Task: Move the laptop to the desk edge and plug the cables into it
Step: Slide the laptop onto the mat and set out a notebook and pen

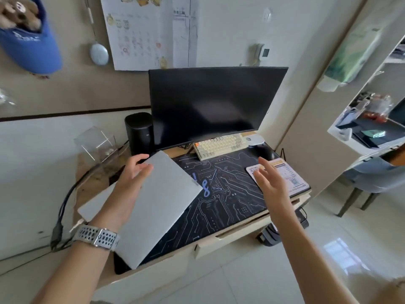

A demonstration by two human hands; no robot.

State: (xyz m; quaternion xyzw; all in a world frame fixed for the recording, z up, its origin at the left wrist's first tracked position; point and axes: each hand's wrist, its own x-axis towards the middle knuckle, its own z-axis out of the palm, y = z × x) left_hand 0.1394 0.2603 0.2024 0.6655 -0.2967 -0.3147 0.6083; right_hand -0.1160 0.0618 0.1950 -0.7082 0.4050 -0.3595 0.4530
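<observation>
A: Where is the laptop (153, 205)?

B: It is shut and silver. It lies on the left part of the tabletop (241, 234), turned at a slant. Part of it sits on the dark desk mat (230, 194) with the line pattern. One corner sticks out a bit past the front edge.

A: What is the left hand (133, 172) doing?

B: It lies on the far end of the laptop lid. The fingers curl over the far edge, so the hand grips the laptop. There is a grey watch (96, 236) on that wrist.

A: And the right hand (271, 181)?

B: It is in the air above the right side of the mat. The fingers are spread wide and it holds nothing. Under it is a small card (293, 178) with print on it.

A: Can you see the cables (62, 209)?

B: Yes. Dark cables hang down off the left side of the tabletop, near the laptop. I cannot tell if any plug is in the laptop.

A: What else is there?

B: A big black monitor (214, 106) stands at the back with a dark screen. A pale keyboard (219, 145) lies below it, and a white mouse (255, 140) is just beside the keyboard. A black speaker (139, 132) stands left of the monitor.
</observation>
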